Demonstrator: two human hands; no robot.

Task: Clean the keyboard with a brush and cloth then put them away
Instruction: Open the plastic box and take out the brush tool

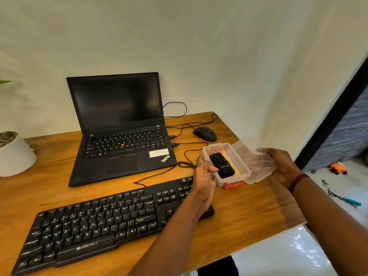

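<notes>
The black keyboard lies at the front of the wooden table. Beyond its right end stands a small clear plastic box with red clasps. Inside it a black brush tool lies on a yellow cloth. The box's clear lid is swung open to the right. My left hand grips the box's left wall, thumb at the rim beside the brush. The far edge of the lid is held by my right hand.
An open black laptop stands behind the keyboard, with cables running past the box. A black mouse sits at the back right. A white plant pot is at the left. The table's right edge is close to the box.
</notes>
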